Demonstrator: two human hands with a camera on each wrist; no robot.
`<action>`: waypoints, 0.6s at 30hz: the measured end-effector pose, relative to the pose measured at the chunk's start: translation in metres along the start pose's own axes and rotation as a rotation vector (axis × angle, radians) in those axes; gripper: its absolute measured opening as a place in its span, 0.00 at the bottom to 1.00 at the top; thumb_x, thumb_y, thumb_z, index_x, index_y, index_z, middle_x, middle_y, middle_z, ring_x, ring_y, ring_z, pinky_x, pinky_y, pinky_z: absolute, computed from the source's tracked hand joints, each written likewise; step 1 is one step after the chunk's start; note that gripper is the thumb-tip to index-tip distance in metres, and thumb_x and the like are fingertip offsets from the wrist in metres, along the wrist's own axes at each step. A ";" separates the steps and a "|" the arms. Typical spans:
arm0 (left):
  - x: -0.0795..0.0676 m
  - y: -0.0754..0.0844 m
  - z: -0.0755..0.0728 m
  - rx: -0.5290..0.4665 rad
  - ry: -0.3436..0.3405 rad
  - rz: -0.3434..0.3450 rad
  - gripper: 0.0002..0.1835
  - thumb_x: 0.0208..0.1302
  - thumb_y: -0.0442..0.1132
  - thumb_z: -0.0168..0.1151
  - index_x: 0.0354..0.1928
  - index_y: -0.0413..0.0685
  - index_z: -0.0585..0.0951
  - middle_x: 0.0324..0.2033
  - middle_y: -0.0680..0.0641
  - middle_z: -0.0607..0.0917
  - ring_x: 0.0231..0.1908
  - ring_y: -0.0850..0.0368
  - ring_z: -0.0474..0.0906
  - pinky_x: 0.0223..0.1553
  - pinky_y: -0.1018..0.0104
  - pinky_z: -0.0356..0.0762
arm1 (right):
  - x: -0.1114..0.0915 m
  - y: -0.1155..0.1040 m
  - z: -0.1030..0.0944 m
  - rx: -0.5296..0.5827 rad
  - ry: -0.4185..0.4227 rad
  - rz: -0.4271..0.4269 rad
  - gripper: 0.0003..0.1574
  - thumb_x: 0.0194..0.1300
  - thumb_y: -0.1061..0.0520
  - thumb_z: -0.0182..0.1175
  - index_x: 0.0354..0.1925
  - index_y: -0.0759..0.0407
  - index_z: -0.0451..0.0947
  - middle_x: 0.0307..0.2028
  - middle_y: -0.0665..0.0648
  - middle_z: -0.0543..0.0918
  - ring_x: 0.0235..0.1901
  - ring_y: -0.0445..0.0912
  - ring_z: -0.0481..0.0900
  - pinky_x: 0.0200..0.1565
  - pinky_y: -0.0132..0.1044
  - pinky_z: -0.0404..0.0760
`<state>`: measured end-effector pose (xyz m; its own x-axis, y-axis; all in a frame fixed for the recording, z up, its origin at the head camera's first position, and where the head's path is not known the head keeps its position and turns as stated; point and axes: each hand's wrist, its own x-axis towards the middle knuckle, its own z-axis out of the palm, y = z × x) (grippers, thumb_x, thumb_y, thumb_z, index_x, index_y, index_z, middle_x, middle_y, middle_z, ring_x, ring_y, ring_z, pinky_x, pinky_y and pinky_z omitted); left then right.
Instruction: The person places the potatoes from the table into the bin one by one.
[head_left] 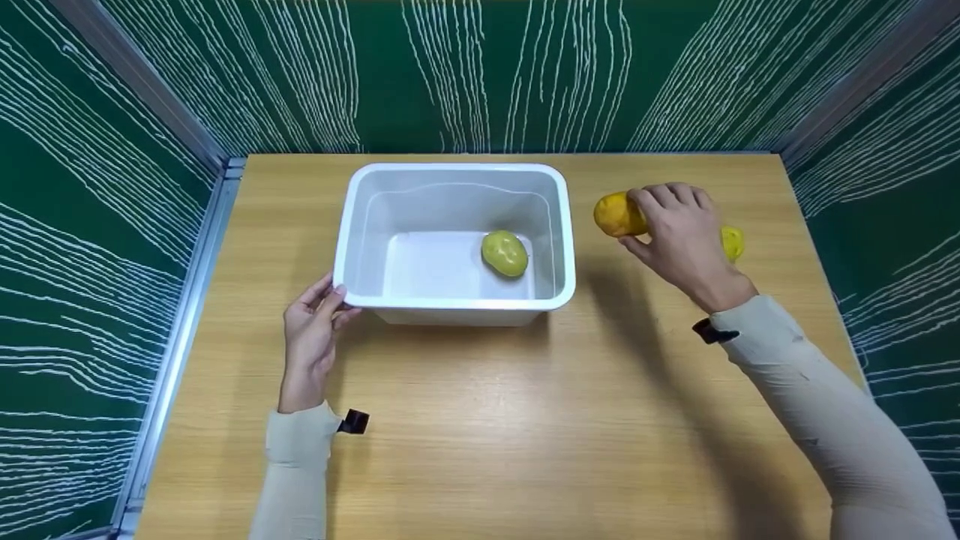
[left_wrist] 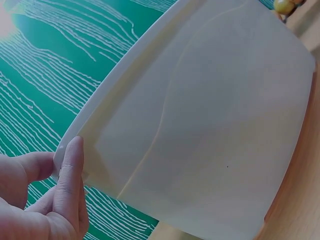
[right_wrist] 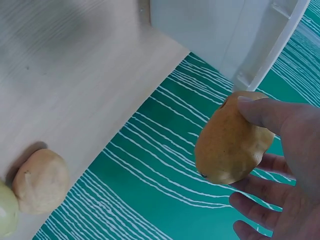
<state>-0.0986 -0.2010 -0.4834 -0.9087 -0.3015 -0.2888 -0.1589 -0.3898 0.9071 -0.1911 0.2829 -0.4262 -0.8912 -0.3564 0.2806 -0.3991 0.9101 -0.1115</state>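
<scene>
My right hand [head_left: 682, 232] holds an orange-yellow mango [head_left: 619, 215] raised to the right of the white plastic bin [head_left: 454, 304]. In the right wrist view, thumb and fingers grip this mango [right_wrist: 230, 142] by one side. At the bin's near left corner, my left hand [head_left: 311, 330] pinches the rim between thumb and fingers; the left wrist view shows the fingers [left_wrist: 70, 180] against the outer wall. A glossy yellow-green fruit [head_left: 505, 253] lies on the bin's floor, toward the right.
Partly hidden behind the right hand is a bright yellow fruit [head_left: 733, 244] on the wooden table [head_left: 465, 435]. The right wrist view has a pale orange fruit [right_wrist: 42, 181] beside a greenish one [right_wrist: 6, 210]. Green walls with white lines [head_left: 480, 75] enclose the table.
</scene>
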 end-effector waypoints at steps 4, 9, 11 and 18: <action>0.001 0.000 0.000 -0.004 0.006 0.001 0.24 0.77 0.22 0.55 0.72 0.24 0.69 0.44 0.44 0.75 0.33 0.60 0.82 0.37 0.76 0.93 | 0.003 -0.004 0.000 0.006 0.020 -0.015 0.38 0.61 0.52 0.81 0.62 0.65 0.76 0.56 0.69 0.83 0.58 0.67 0.75 0.64 0.68 0.79; 0.001 0.001 0.000 0.005 0.012 -0.006 0.24 0.77 0.23 0.55 0.72 0.25 0.69 0.44 0.44 0.75 0.33 0.61 0.82 0.37 0.76 0.93 | 0.008 -0.010 -0.002 0.021 0.026 -0.028 0.37 0.61 0.53 0.81 0.61 0.64 0.76 0.56 0.69 0.83 0.58 0.66 0.75 0.63 0.67 0.79; 0.000 0.001 0.001 0.011 0.014 -0.010 0.24 0.77 0.23 0.56 0.72 0.26 0.70 0.45 0.44 0.75 0.32 0.61 0.82 0.37 0.76 0.93 | 0.010 -0.012 -0.004 0.027 0.020 -0.027 0.37 0.61 0.52 0.80 0.62 0.64 0.76 0.56 0.68 0.83 0.58 0.66 0.75 0.63 0.67 0.79; 0.000 0.001 0.000 0.001 0.002 -0.020 0.25 0.77 0.24 0.56 0.73 0.28 0.70 0.46 0.44 0.76 0.32 0.60 0.83 0.38 0.76 0.93 | 0.017 -0.020 -0.009 0.046 0.032 -0.029 0.37 0.62 0.52 0.80 0.63 0.64 0.76 0.58 0.68 0.83 0.59 0.65 0.75 0.65 0.66 0.78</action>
<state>-0.0986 -0.2017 -0.4822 -0.9046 -0.2951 -0.3075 -0.1778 -0.3945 0.9015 -0.1961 0.2609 -0.4104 -0.8720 -0.3750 0.3146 -0.4348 0.8886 -0.1460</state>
